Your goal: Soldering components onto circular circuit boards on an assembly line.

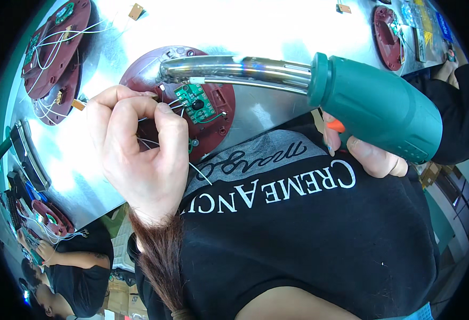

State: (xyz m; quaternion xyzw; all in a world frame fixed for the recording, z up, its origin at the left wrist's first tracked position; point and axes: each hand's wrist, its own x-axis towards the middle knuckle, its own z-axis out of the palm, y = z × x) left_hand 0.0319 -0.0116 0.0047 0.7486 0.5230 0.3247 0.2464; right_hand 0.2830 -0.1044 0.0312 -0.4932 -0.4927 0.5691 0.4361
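Observation:
A dark red round plastic housing (218, 136) lies on the metal table before me, carrying a green circuit board (196, 104) with a black component in its middle. Thin white wires (175, 104) run from the board's left edge to my left hand (141, 141), whose thumb and forefinger pinch them. My right hand (375, 158) is wrapped round the handle of a green soldering gun (378, 101), a finger beside its orange trigger (336, 126). The gun's long heat-tinted metal tube reaches left over the housing, its tip above the board's upper left, close to my left fingers.
More red housings (64, 53) with boards and loose wires are stacked at the left. Another housing (388, 37) lies at the far right near plastic bags. Small brown pieces (137, 11) rest on the shiny metal table (277, 32). Another person (80, 272) works at lower left.

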